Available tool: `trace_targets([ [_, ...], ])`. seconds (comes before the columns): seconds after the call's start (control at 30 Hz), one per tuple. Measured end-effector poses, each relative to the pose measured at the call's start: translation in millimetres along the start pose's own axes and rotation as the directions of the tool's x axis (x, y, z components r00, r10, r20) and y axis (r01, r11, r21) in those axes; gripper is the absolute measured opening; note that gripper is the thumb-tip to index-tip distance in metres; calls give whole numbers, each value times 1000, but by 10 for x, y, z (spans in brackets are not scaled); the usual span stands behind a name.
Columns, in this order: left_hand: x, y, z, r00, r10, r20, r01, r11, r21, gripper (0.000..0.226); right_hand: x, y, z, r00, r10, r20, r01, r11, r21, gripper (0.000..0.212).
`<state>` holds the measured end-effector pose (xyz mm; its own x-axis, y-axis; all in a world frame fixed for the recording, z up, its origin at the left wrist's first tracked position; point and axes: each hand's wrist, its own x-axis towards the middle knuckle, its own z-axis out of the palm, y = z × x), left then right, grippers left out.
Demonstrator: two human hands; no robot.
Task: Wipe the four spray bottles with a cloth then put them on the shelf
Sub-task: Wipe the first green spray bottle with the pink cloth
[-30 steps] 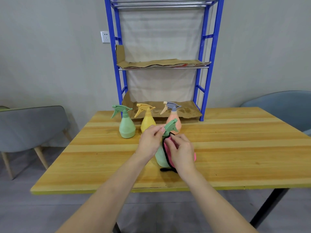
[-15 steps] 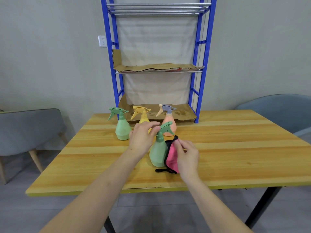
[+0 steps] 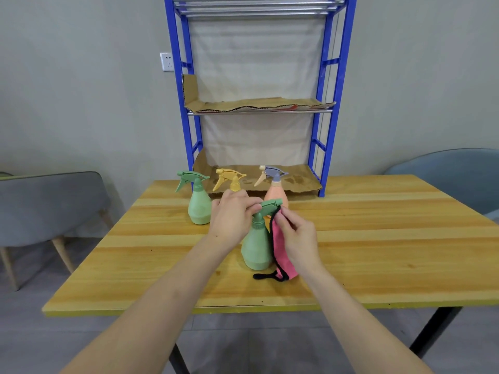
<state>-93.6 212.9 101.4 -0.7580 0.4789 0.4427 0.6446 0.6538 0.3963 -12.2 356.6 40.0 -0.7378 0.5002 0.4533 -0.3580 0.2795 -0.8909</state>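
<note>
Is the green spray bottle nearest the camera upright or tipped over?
Upright: the near green plastic spray bottle stands base-down on the wooden table, left hand holding its trigger head, pink cloth beside it.

L forearm (image 3: 162, 300) & R forearm (image 3: 348, 311) bare right to frame edge; left hand (image 3: 232, 214) & right hand (image 3: 297, 236) bare too, fingers (image 3: 290, 221) slim.

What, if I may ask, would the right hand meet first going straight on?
The right hand would likely meet the near green bottle's spray head, just past its pinched cloth; depth is unclear.
</note>
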Motion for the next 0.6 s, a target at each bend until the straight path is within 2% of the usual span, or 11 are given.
trace_targets([
  [0.03, -2, -3, 10, 1000, 6, -7, -6, 1000, 2, 26, 2, 14, 25, 999, 15, 50, -17, 999, 35, 28],
  [0.1, -3, -11, 26, 1000, 13, -17, -13, 1000, -8, 25, 44, 64, 34, 998, 11, 61, -11, 1000, -2, 27],
  [0.17, 3, -26, 35, 999, 21, -25, -21, 1000, -4, 25, 93, 109, -5, 997, -42, 59, 51, 987, -155, 23],
  [0.27, 12, -47, 30, 999, 38, -29, -37, 999, 17, 25, 137, 114, -83, 985, -136, 102, 166, 899, -406, 28],
  [0.33, 15, -50, 28, 999, 40, -26, -40, 999, 11, 26, 152, 125, -112, 977, -168, 135, 213, 847, -487, 27],
  [0.43, -1, -32, 46, 999, 29, -25, -29, 1000, -7, 26, 187, 165, -134, 975, -161, 154, 215, 860, -462, 16],
  [0.53, -24, -14, 74, 999, 6, -37, -8, 999, -51, 27, 184, 101, -98, 976, -162, 144, 206, 899, -387, 14],
  [0.6, -26, -18, 79, 999, 3, -41, -5, 999, -54, 28, 171, 86, -61, 975, -187, 124, 221, 890, -400, 14],
])
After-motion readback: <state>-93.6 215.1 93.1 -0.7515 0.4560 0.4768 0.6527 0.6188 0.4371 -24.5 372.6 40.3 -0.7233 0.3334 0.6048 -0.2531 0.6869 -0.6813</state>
